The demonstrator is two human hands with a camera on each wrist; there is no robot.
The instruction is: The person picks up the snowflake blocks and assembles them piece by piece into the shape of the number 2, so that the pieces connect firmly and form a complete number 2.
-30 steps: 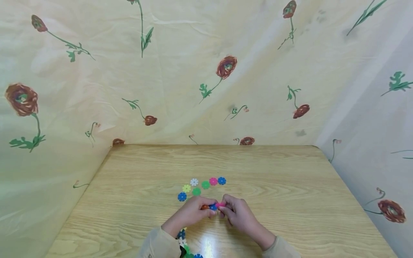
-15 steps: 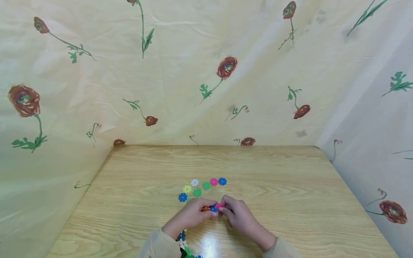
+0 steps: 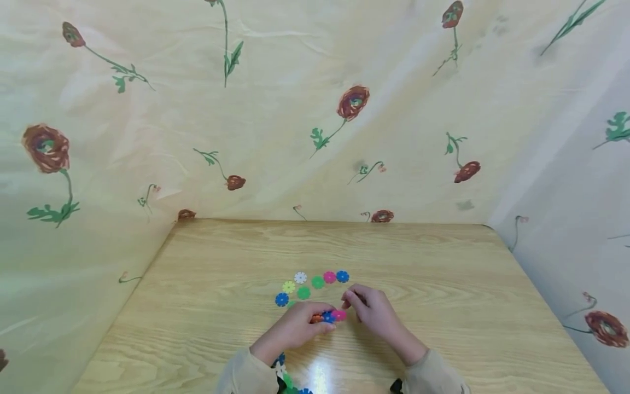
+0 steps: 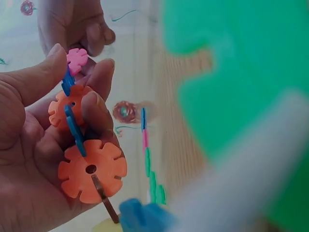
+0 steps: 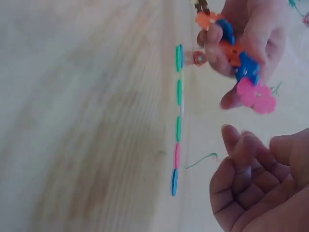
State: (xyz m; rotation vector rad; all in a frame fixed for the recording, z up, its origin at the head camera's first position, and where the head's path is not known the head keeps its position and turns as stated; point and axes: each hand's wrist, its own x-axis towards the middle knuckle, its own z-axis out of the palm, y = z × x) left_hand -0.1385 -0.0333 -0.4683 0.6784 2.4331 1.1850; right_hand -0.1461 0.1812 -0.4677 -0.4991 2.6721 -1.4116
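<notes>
My left hand pinches a chain of slotted, flower-shaped plastic discs between thumb and fingers. In the left wrist view, orange discs alternate with blue ones across the palm. A pink disc is slotted into the blue disc at the chain's end and sticks out past the fingertips. More linked discs, white and green, trail by the left sleeve; a large blurred green disc fills that wrist view's right side. To the right of the pink disc, my right hand holds nothing, its fingers loosely curled.
Loose discs lie flat on the wooden table beyond the hands: a blue disc, a yellow one, a white one, several green, a pink disc and another blue. A flowered cloth hangs behind and at both sides.
My right hand has let go of the pink disc and moved slightly up and right, away from the chain. The left hand still holds the chain in nearly the same place.
</notes>
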